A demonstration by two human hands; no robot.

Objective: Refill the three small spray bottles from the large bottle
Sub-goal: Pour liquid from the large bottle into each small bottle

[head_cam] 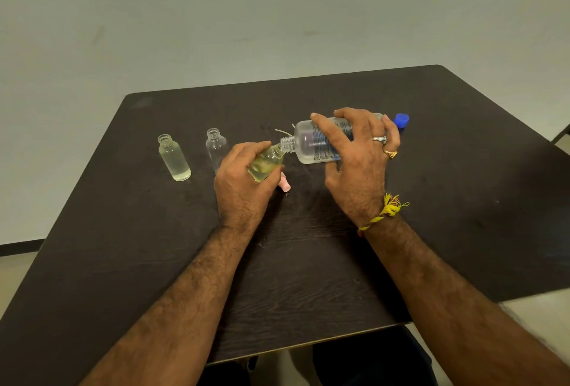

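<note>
Fingers, right hand (pixel 359 163): curled round the large bottle (pixel 320 140), thumb on its near side, two rings on one finger.
Fingers, left hand (pixel 243 177): wrapped round a small spray bottle (pixel 266 162), which is tilted toward the large one.
Large bottle: held on its side above the surface (pixel 308 262), uncapped neck pointing left and meeting the mouth of the held small bottle.
Held small bottle: pale yellowish liquid inside.
Second small bottle (pixel 174 157): stands upright and open on the left, clear liquid in it, apart from the hands.
Third small bottle (pixel 216 146): upright and open, just left of the left hand; looks without liquid.
Blue cap (pixel 401 121): on the surface behind the right hand.
Pink piece (pixel 285 185): lies just beside the left hand; cannot tell what it is.
Right wrist: yellow thread band (pixel 385 211).
</note>
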